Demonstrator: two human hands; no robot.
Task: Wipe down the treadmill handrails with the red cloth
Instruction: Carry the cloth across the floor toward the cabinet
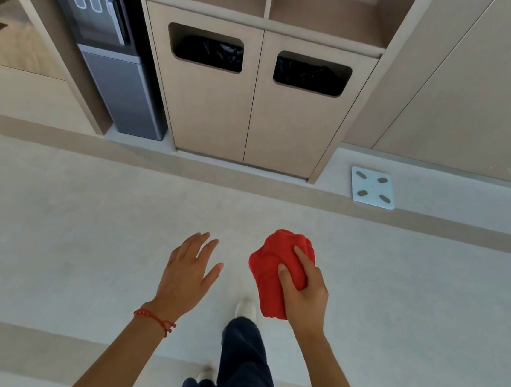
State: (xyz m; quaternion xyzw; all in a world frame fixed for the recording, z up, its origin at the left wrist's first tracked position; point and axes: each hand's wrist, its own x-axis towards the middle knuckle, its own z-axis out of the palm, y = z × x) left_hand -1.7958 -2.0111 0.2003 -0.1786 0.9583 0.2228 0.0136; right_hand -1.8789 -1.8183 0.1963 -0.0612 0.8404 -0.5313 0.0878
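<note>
My right hand (pixel 303 294) grips the bunched red cloth (pixel 272 266) in the air above the floor, thumb and fingers curled over it. To its left my left hand (pixel 189 271) hangs free with fingers spread and straight, holding nothing; a red string bracelet circles its wrist. No treadmill or handrail is in view.
Ahead stands a beige cabinet (pixel 255 112) with two bin openings lined with black bags. A dark water dispenser (pixel 112 48) stands to its left. A pale blue bathroom scale (pixel 372 187) lies on the floor at right. My legs and white shoe (pixel 246 309) are below my hands.
</note>
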